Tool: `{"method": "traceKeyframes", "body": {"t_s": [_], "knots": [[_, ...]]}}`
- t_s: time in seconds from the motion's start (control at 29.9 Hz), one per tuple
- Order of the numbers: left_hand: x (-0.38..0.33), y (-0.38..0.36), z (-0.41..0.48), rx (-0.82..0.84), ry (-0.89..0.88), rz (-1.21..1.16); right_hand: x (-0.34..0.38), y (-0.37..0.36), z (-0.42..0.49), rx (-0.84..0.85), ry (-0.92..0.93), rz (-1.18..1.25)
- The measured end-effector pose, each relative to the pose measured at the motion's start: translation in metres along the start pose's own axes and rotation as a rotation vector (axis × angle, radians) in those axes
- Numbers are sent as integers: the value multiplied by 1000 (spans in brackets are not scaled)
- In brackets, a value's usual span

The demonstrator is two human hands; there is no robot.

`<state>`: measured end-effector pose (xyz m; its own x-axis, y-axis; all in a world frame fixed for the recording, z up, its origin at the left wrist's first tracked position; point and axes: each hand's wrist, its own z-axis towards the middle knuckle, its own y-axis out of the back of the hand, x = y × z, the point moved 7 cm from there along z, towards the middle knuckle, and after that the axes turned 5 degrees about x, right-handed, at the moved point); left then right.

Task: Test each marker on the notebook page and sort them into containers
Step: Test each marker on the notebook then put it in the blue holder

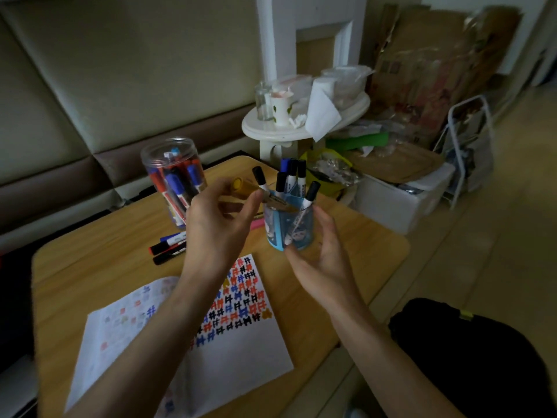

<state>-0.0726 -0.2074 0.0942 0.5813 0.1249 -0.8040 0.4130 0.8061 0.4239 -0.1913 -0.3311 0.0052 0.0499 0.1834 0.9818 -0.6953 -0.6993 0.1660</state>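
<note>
Blue cup (289, 230) sits mid-bench (90, 267), just behind the notebook page (247, 351), and already holds several black- and blue-capped markers standing cap-up. Your left hand (217, 218) looks to be pinching a black-capped marker (261, 181) at the cup's rim, tilted with the cap up and away from you. I read that as dropping a tested marker into its sorted spot. Your right hand (322, 267) is wide, fingers relaxed, right up against the cup's near side by the base, likely steadying it so it doesn't tip under the load; actual contact is hard to confirm. Clear jar (173, 176) stands well to the left, packed with red and blue markers, so that's the other bin. Three loose markers (168, 247) lie flat between jar and page, probably the untested queue. The page is covered in rows of "#"-like test marks in black, blue, red and a few orange-yellow. Lettering on one barrel in the cup might start "WHITE", but it's too small to confirm. The cup has a cartoon print, no text I can read. A yellow object (238, 184) sits behind your left hand; can't tell what it is.
</note>
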Motion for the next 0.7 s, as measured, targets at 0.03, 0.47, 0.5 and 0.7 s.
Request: {"method": "traceKeyframes", "body": {"t_s": [0.03,0.47,0.5,0.7], "knots": [[1,-2,3,-11,8,-10,0,1,0,-2,3,2],[16,-46,21,29,3,54,-4,-1,0,-13,42,56],[19,-48,20,37,4,73,-4,-1,1,-17,45,50],[23,-46,12,-21,-55,151,-3,-1,0,-27,58,54]]}}
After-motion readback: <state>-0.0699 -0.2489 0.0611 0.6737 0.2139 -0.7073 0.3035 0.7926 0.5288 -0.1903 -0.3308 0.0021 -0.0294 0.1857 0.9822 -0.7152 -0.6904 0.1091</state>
